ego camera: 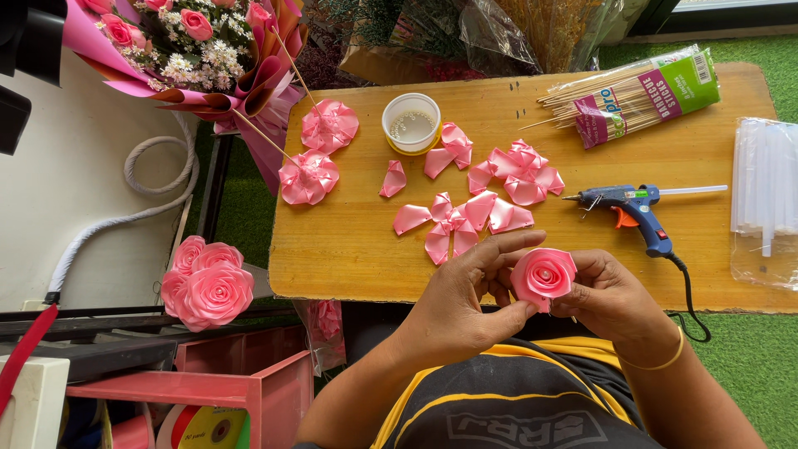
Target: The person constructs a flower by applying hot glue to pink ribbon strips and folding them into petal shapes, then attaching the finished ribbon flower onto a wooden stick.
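Note:
A pink ribbon rose [544,274] is held between both hands just past the near edge of the wooden board [357,241]. My left hand [465,299] wraps its left side with fingers pressing the petals. From the right, my right hand [607,295] cups the rose. Loose folded pink ribbon petals [465,218] lie on the board just beyond the hands. A blue glue gun [636,208] rests to the right of them, nozzle pointing left.
Two finished ribbon flowers on sticks [320,154] lie at the board's far left. A white cup [411,122], a pack of skewers [632,96] and a bag of glue sticks [765,195] sit farther back and right. Finished roses [208,287] and a bouquet [191,41] are at left.

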